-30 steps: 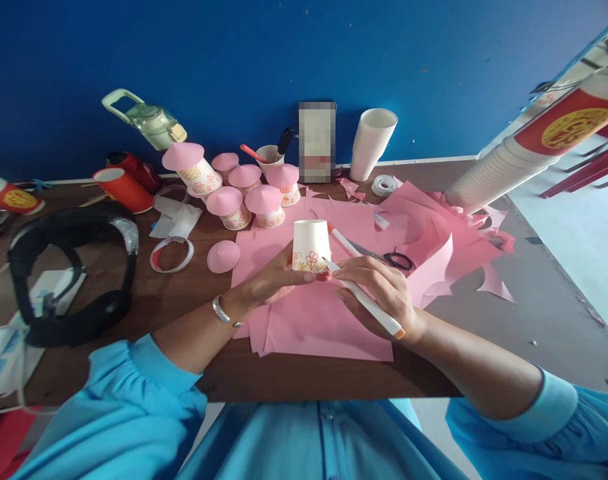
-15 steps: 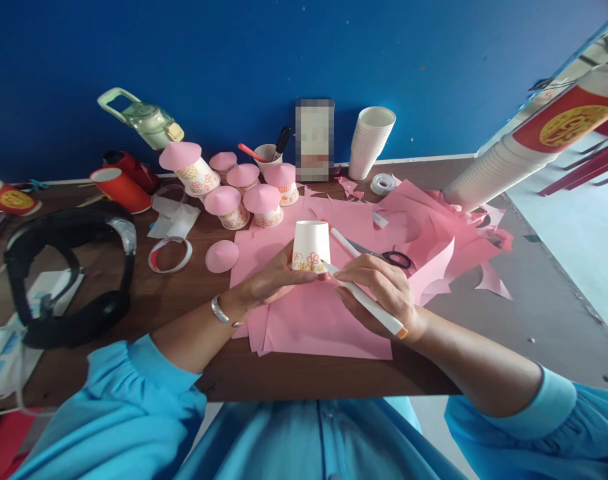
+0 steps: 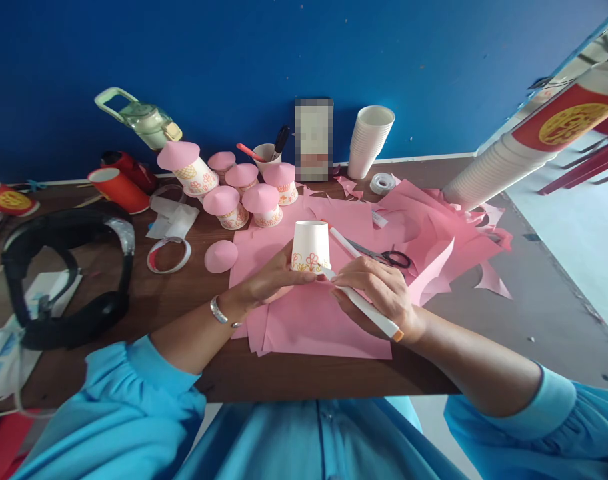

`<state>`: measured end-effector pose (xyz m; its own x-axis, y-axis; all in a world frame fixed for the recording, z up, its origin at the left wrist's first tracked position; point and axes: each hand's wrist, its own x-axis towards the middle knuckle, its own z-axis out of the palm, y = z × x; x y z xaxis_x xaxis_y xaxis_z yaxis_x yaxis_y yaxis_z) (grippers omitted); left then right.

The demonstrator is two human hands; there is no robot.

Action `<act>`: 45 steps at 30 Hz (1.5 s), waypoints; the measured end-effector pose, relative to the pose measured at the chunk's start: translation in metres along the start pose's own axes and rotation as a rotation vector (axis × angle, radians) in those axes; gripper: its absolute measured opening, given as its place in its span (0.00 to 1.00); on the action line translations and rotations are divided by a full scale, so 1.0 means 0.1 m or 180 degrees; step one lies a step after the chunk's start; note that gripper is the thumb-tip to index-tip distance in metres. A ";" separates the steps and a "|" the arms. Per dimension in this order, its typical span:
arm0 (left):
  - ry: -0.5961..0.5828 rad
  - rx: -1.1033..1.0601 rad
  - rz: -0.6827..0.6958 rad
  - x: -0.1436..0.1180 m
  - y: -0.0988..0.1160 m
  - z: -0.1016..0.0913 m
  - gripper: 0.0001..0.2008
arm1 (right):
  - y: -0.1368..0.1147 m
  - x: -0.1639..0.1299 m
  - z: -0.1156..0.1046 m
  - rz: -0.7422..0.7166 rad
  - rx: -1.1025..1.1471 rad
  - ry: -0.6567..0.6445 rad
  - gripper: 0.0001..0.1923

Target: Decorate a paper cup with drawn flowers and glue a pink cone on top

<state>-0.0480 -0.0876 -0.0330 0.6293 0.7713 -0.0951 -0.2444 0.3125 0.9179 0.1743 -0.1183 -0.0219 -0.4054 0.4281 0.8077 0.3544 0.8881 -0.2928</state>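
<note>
White paper cup (image 3: 311,244), upside down with pink flowers drawn near its rim, stands on the pink paper sheets (image 3: 314,320) at the middle of the wooden table (image 3: 134,300). The left hand (image 3: 274,280) curls around the cup's near side and steadies it. The right hand (image 3: 381,293) is closed around a white marker (image 3: 364,307), its tip touching the cup's lower edge. Scissors (image 3: 384,257) lie just behind; finished pink-capped cups (image 3: 244,197) stand further back
</note>
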 end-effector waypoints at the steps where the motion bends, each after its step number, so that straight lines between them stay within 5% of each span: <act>1: -0.0014 -0.0008 0.0019 0.00 -0.01 -0.01 0.24 | 0.00 0.00 0.00 -0.0011 -0.0006 0.0010 0.17; 5: -0.0114 -0.0048 0.0214 0.01 -0.04 -0.05 0.14 | 0.00 0.01 0.00 -0.0075 -0.0026 0.0070 0.15; 45: -0.0142 0.0005 0.0209 0.00 0.00 0.00 0.17 | 0.01 -0.02 0.04 -0.0050 -0.0049 0.0065 0.17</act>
<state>-0.0477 -0.0876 -0.0330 0.6442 0.7646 -0.0175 -0.2849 0.2612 0.9223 0.1720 -0.1174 -0.0254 -0.3939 0.4105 0.8224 0.3610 0.8919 -0.2723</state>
